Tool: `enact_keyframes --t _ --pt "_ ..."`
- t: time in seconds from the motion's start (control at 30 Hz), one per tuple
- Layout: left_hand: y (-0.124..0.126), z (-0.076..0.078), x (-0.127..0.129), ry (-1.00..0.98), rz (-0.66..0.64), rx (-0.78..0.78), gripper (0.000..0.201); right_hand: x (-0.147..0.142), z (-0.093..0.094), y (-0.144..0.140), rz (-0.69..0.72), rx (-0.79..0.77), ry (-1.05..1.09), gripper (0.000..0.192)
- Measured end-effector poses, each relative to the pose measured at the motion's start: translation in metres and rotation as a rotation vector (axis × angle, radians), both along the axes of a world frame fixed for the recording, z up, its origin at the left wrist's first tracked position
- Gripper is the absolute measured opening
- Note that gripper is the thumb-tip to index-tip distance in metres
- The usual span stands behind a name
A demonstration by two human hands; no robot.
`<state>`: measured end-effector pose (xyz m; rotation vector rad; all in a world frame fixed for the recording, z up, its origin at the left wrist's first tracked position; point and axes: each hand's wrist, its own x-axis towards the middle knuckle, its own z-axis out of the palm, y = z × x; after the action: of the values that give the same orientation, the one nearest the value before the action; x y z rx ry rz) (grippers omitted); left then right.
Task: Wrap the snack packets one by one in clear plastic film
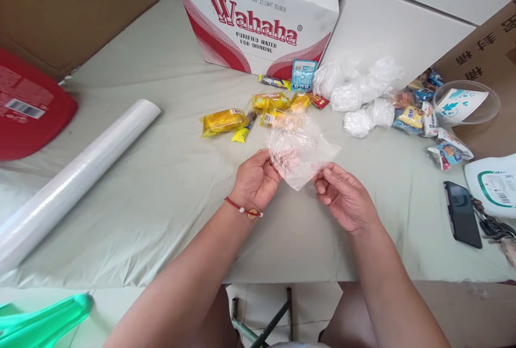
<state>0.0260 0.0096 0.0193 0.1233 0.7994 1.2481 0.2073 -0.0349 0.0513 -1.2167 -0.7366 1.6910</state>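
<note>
1. Nearest to you, your left hand (255,179) and your right hand (345,195) meet over the front part of the table (169,187), which is covered in a pale cloth. Both pinch the same clear plastic bag (300,152): the left grips its left edge with curled fingers, the right holds its lower right corner between thumb and fingertips.

2. The bag rises from between your hands and leans away from you, its long side running left to right. Both hands touch it, so neither is nearer. It looks flat, and I cannot tell whether its mouth is open.

3. To your left a roll of clear film (76,176) lies slantwise, its far end pointing toward the middle of the table. To your right a dark phone (463,214) lies flat, well apart from your right hand.

4. Just beyond the bag lies a loose scatter of yellow snack packets (223,121), nearer to your left hand than to your right.

5. Farther right are several knotted white plastic bundles (358,95), then more snack packets (415,117) beside a clear plastic tub (467,102); a printed wrapper shows in the tub.

6. Farthest off stands a Wahaha water carton (258,20), closed, with plain white boxes (403,26) beside it.
</note>
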Motion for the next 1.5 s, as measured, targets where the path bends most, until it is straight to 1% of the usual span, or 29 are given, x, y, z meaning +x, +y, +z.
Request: enact_keyframes --t 0.1,0.17,0.23,0.3,0.37,0.4,0.47,0.53,0.6,0.63,0.67,0.7,0.73,0.77,0.8,0.83,0.87,0.9,0.93,0.97,1.0,1.07,1.1,1.2,1.27,1.33,1.43,1.5 --pt "-0.001 0.0 0.001 -0.014 -0.014 -0.016 0.013 0.003 -0.003 0.006 -0.153 -0.055 0.086 0.029" --pt "-0.002 0.002 0.002 -0.007 -0.023 -0.033 0.011 0.006 -0.005 0.011 -0.274 -0.097 0.114 0.035" --pt "-0.003 0.004 0.002 0.015 -0.051 -0.053 0.008 0.009 -0.006 0.014 -0.353 -0.12 0.106 0.042" --pt "-0.005 0.006 0.003 0.055 -0.095 -0.066 0.006 0.011 -0.005 0.015 -0.359 -0.126 0.071 0.044" --pt "-0.007 0.005 0.004 0.137 -0.111 -0.046 0.01 0.012 -0.005 0.014 -0.333 -0.118 0.031 0.044" --pt "-0.008 0.004 0.005 0.203 -0.093 -0.032 0.013 0.011 -0.005 0.013 -0.32 -0.109 0.009 0.043" --pt "-0.011 0.002 0.005 0.39 -0.003 0.004 0.018 0.01 -0.005 0.011 -0.313 -0.073 -0.042 0.041" --pt "-0.014 0.002 0.005 0.661 0.128 0.076 0.029 0.008 -0.005 0.009 -0.325 -0.008 -0.115 0.038" --pt "-0.018 0.003 0.004 0.954 0.257 0.188 0.039 0.007 -0.005 0.008 -0.333 0.054 -0.191 0.036" --pt "-0.021 0.005 0.004 1.076 0.296 0.26 0.037 0.006 -0.005 0.007 -0.334 0.075 -0.219 0.035" --pt "-0.023 0.006 0.004 1.166 0.296 0.343 0.031 0.006 -0.005 0.007 -0.331 0.087 -0.24 0.034" --pt "-0.026 0.008 0.004 1.218 0.257 0.439 0.021 0.005 -0.006 0.006 -0.325 0.092 -0.253 0.034" --pt "-0.028 0.009 0.005 1.243 0.188 0.549 0.013 0.004 -0.006 0.006 -0.32 0.095 -0.259 0.033" --pt "-0.031 0.01 0.007 1.254 0.103 0.665 0.007 0.003 -0.006 0.006 -0.315 0.097 -0.263 0.033" --pt "-0.033 0.01 0.009 1.266 0.016 0.776 0.005 0.002 -0.007 0.005 -0.313 0.099 -0.266 0.034" --pt "-0.034 0.009 0.012 1.288 -0.059 0.871 0.011 0.001 -0.007 0.005 -0.31 0.102 -0.266 0.035" --pt "-0.035 0.007 0.014 1.326 -0.117 0.946 0.021 0.0 -0.007 0.004 -0.307 0.104 -0.263 0.036" --pt "-0.036 0.004 0.017 1.375 -0.158 0.994 0.03 0.0 -0.007 0.004 -0.305 0.106 -0.258 0.037" --pt "-0.036 0.002 0.019 1.421 -0.189 1.019 0.035 -0.001 -0.007 0.004 -0.303 0.108 -0.252 0.038" --pt "-0.036 -0.001 0.02 1.451 -0.21 1.023 0.035 -0.002 -0.006 0.003 -0.3 0.109 -0.245 0.04" --pt "-0.036 -0.004 0.021 1.46 -0.218 1.011 0.03 -0.002 -0.006 0.003 -0.299 0.109 -0.238 0.041" --pt "-0.035 -0.009 0.022 1.419 -0.218 0.963 0.016 -0.002 -0.005 0.003 -0.297 0.104 -0.222 0.042" --pt "-0.035 -0.01 0.023 1.384 -0.22 0.936 0.012 -0.002 -0.004 0.003 -0.296 0.097 -0.212 0.042" --pt "-0.033 -0.011 0.023 1.312 -0.25 0.847 0.014 -0.001 -0.003 0.003 -0.291 0.055 -0.159 0.043" --pt "-0.032 -0.01 0.022 1.304 -0.29 0.787 0.015 0.0 -0.003 0.004 -0.29 0.035 -0.116 0.043" --pt "-0.03 -0.007 0.022 1.299 -0.32 0.722 0.015 0.002 -0.004 0.004 -0.306 0.048 -0.098 0.045" --pt "-0.028 -0.005 0.02 1.254 -0.315 0.618 0.014 0.002 -0.008 0.004 -0.316 0.069 -0.194 0.056" --pt "-0.028 -0.004 0.02 1.191 -0.313 0.562 0.014 0.0 -0.012 0.003 -0.277 0.038 -0.29 0.073"
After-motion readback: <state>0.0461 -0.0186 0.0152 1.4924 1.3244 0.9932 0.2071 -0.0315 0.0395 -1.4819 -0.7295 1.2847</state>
